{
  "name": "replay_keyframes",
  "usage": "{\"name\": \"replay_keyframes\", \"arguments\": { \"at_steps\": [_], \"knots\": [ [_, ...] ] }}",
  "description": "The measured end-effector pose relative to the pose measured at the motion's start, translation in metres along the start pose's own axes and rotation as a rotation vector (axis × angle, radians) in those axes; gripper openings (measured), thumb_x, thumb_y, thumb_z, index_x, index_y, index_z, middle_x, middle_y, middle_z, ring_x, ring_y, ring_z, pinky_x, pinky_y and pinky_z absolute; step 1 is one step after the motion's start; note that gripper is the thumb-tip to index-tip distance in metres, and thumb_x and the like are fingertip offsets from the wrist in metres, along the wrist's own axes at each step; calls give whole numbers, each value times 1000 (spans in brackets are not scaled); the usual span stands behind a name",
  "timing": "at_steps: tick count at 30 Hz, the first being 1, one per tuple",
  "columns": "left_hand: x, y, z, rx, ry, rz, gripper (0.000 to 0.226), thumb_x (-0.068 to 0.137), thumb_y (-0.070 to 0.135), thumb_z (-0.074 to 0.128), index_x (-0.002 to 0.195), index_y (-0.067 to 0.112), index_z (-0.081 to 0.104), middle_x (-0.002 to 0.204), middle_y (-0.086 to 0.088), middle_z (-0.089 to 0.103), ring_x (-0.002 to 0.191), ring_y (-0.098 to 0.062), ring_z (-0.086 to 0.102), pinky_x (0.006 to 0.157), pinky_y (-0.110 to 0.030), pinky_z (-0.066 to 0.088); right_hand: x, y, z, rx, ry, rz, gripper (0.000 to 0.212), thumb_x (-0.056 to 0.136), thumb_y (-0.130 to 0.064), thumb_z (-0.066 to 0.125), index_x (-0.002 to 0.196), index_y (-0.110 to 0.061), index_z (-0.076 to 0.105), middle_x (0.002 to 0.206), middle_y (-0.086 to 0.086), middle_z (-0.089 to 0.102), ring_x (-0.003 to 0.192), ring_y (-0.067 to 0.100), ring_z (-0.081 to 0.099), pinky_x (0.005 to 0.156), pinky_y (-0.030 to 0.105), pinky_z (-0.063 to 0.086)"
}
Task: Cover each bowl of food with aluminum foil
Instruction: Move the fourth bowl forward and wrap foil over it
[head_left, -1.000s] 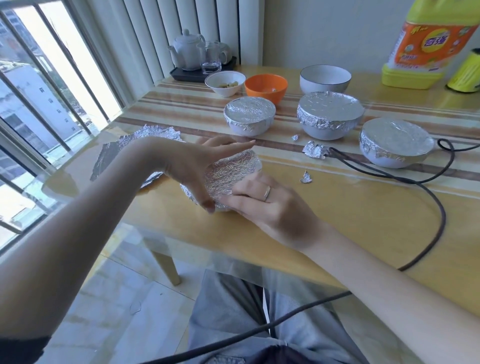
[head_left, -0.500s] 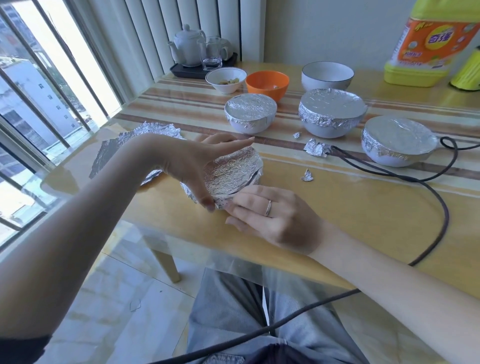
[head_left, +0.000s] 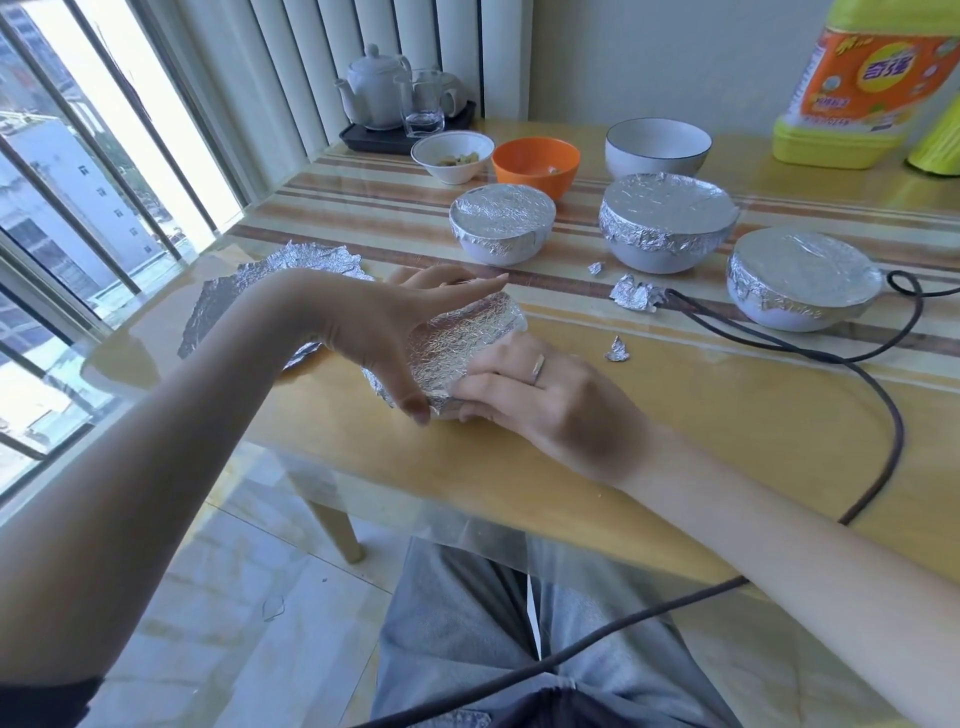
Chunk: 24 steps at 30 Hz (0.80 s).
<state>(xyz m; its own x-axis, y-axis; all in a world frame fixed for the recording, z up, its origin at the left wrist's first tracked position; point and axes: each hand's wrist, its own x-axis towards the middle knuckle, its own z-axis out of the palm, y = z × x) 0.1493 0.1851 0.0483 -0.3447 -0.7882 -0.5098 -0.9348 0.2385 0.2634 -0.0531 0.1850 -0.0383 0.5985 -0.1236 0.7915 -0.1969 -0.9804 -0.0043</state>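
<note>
I hold a small foil-wrapped bowl (head_left: 460, 348) tilted on its side over the near table edge. My left hand (head_left: 384, 332) grips it from the left, thumb down at its lower rim. My right hand (head_left: 524, 389) presses its fingers against the foil at the bowl's lower right side. Three bowls stand foil-covered behind: a small one (head_left: 501, 221), a larger one (head_left: 667, 218) and one at the right (head_left: 802, 275). Uncovered at the back are a small white bowl with food (head_left: 453, 156), an orange bowl (head_left: 535, 163) and a white bowl (head_left: 657, 148).
A loose crumpled foil sheet (head_left: 249, 291) lies at the table's left edge. Foil scraps (head_left: 636, 293) lie mid-table. A black cable (head_left: 831, 358) loops across the right side. A tea set on a dark tray (head_left: 395, 104) and a yellow detergent bottle (head_left: 862, 88) stand at the back.
My right hand has slid up against the bowl's lower side, and the bowl has tipped a little more on its side. My left hand keeps its hold.
</note>
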Motion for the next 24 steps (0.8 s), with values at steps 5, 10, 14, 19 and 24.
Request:
{"name": "replay_keyframes", "arguments": {
  "at_steps": [5,10,14,19,24],
  "knots": [
    [0,1,0,0,10,-5,137,42,54,84,133,67,-18,144,40,-9,139,4,-9,117,-40,4,-7,2,6,99,40,55,5,85,1,70,86,-1,74,87,9,69,82,23,60,81,25,49],
    [0,3,0,-3,17,-20,137,57,36,92,134,65,-17,148,35,-10,140,1,-9,117,-40,5,1,-8,7,378,70,396,3,74,-2,77,75,-3,74,75,-5,58,78,11,50,77,14,40],
    [-1,2,0,-5,6,-14,141,49,46,93,133,67,-18,147,37,-11,139,4,-10,117,-40,5,6,-11,2,423,-26,495,6,73,-6,78,76,-8,73,85,-13,50,84,7,47,82,12,37],
    [0,0,0,-16,-3,-5,132,30,67,76,121,77,-21,145,40,-12,140,4,-9,117,-41,5,7,3,-13,473,-121,547,31,73,-23,77,104,-20,74,106,-12,58,94,10,47,94,20,35],
    [0,-2,0,-12,2,-2,132,30,69,73,121,77,-21,146,40,-12,139,5,-9,117,-41,5,4,12,-8,534,-129,530,13,77,-15,76,90,-15,78,87,-6,65,88,11,54,85,19,40]
  ]
}}
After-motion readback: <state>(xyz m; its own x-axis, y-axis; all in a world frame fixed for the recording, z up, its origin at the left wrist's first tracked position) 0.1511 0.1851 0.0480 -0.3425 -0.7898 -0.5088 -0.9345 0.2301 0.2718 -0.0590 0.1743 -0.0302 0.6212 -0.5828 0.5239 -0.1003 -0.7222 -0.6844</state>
